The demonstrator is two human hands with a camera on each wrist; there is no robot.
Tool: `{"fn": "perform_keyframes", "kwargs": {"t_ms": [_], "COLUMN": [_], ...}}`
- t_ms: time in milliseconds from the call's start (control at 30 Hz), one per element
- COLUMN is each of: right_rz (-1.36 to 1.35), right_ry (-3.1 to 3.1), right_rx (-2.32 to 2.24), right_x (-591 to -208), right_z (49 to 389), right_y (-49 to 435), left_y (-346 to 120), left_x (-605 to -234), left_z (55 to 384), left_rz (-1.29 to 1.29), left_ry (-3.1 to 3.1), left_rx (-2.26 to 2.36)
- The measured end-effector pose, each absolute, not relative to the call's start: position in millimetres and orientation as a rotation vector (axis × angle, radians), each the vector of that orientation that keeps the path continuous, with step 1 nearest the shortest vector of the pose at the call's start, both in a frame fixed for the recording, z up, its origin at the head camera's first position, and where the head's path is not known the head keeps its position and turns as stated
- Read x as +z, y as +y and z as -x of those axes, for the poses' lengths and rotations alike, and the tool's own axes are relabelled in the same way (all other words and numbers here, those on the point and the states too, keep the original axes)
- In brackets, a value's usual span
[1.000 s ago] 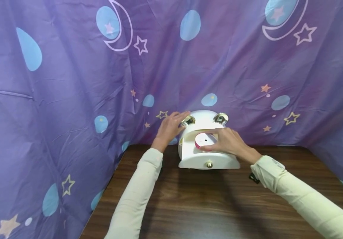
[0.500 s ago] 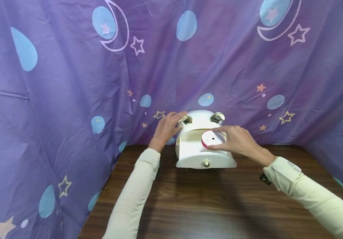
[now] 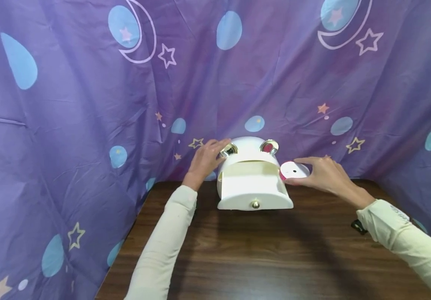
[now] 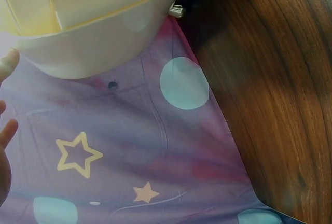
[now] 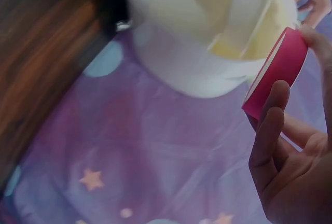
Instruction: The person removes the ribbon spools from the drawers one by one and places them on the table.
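My right hand [image 3: 329, 175] pinches a round disc [image 3: 292, 171] between thumb and fingers, just right of a white rounded box [image 3: 250, 143]. The disc has a white face with a small dark spot. Its thick pink rim [image 5: 288, 73] shows in the right wrist view. At the box's upper left, my left hand [image 3: 206, 160] has its fingertips by a gold-rimmed round ear [image 3: 229, 150], fingers fairly straight. A matching ear [image 3: 269, 147] on the right shows red inside. The box front gapes, and its curved lower panel [image 3: 238, 203] with a gold knob [image 3: 255, 204] juts forward.
The box stands at the back of a dark wooden table [image 3: 260, 258]. A purple curtain [image 3: 286, 83] with moons and stars hangs close behind and down both sides. A small black object [image 3: 359, 227] shows under the right sleeve.
My right hand has drawn the disc out of the box's front opening and moved it to the right, beside the box. The left hand stays at the left ear. The view has shifted slightly.
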State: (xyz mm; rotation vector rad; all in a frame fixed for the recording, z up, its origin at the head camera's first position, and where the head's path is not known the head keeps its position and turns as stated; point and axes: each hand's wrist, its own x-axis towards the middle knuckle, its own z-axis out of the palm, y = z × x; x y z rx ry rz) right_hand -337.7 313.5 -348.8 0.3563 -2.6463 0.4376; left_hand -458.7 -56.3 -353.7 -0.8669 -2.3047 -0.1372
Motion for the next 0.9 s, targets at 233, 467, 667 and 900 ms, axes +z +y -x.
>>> {"fn": "perform_keyframes", "kwargs": {"t_ms": [233, 467, 667, 900], "right_rz": [-0.266, -0.221, -0.161, -0.078], "right_ry": [-2.703, -2.73, -2.759, -2.831], "right_rx": [0.417, 0.422, 0.445, 0.461], "right_x": [-382, -432, -465, -495], "right_z": [340, 347, 351, 356], "right_y": [359, 391, 408, 428], "left_y": [-55, -57, -59, -56], "left_x": [-351, -354, -356, -356], "left_z": [458, 459, 459, 459], "left_rz": [0.874, 0.867, 0.878, 0.874], "left_ry": [-2.316, -2.335, -2.33, -2.324], "left_rx": [-0.15, -0.161, -0.181, -0.175]}}
